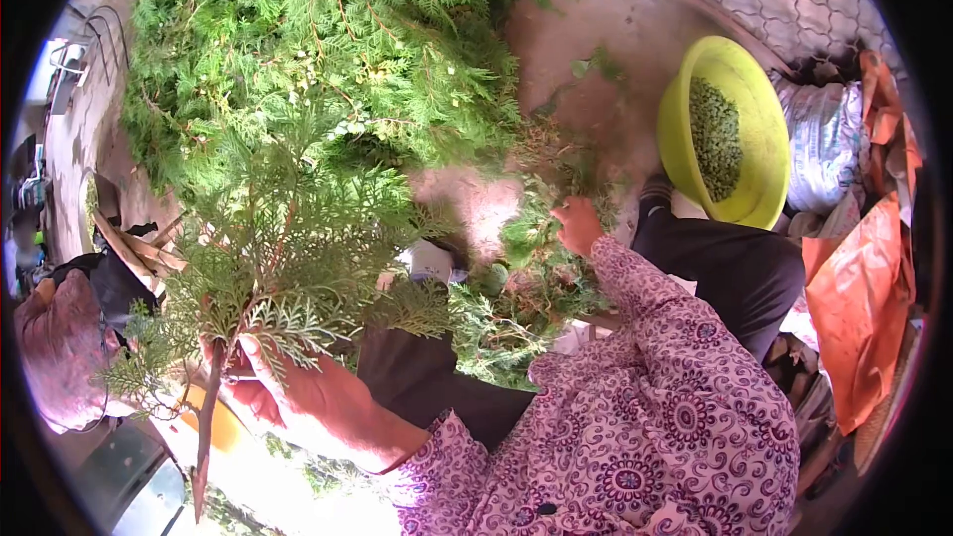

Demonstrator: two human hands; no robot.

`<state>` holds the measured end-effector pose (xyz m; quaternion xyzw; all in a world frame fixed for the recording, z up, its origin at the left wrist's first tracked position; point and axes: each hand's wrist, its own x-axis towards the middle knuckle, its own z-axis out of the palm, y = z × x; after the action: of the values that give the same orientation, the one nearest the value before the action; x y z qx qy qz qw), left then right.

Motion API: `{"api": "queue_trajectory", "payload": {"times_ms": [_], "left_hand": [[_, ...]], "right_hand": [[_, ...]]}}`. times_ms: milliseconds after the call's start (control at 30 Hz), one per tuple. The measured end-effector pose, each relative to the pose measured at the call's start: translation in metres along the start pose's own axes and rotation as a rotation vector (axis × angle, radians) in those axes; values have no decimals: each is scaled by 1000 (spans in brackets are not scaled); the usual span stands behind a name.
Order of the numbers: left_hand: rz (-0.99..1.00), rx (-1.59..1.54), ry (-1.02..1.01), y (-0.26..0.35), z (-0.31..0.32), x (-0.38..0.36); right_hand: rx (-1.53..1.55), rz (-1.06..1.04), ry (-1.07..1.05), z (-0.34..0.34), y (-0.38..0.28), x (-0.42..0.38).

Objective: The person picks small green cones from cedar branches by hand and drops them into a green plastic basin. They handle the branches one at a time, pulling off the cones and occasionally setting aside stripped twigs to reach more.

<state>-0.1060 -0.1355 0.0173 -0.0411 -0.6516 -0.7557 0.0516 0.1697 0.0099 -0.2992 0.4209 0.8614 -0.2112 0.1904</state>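
Note:
My left hand point(308, 397) is closed around the woody stem of a leafy conifer branch point(288, 248), at the lower left. The branch stands roughly upright, its flat green sprays fanning out above my hand and its bare cut end pointing down. My right hand point(578, 225) is over the ground between my knees, beside loose green sprigs point(526, 233). Its fingers are curled, and whatever may be in them is too small to make out. To the right of that hand, a yellow-green basin point(766, 139) sits tilted with many small green cones point(715, 137) in it.
A large heap of conifer branches point(328, 50) lies ahead on the ground. Cut sprigs point(491, 337) are scattered between my legs. At the right are a whitish sack point(824, 144) and an orange sheet point(859, 308). Another person's arm point(69, 352) shows at the far left.

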Motion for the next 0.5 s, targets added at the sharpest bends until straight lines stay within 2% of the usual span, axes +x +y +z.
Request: {"api": "queue_trajectory", "payload": {"times_ms": [67,100,200,233,267,333,367,400,467,500], "left_hand": [[15,8,-56,-4,1,4],[3,-33,-45,-6,6,3],[2,12,-89,-7,11,6],[-31,-63,-106,-1,19,0],[-51,-13,-107,9,29,-7],[-26,242,-184,11,31,-8],[-40,239,-231,9,32,-7],[-121,24,-281,12,39,-12],[-269,-55,-367,9,48,-16],[-277,-145,-421,8,54,-20]], "right_hand": [[153,-84,142,-2,13,3],[162,-54,216,-4,14,7],[338,-6,208,-37,10,8],[399,-52,213,-43,9,8],[398,-50,227,-52,6,5],[385,-127,431,-75,1,-1],[378,-131,451,-84,6,-4],[336,-174,408,-96,16,-4],[290,-236,401,-130,27,-8],[255,-271,342,-158,29,-20]]}}
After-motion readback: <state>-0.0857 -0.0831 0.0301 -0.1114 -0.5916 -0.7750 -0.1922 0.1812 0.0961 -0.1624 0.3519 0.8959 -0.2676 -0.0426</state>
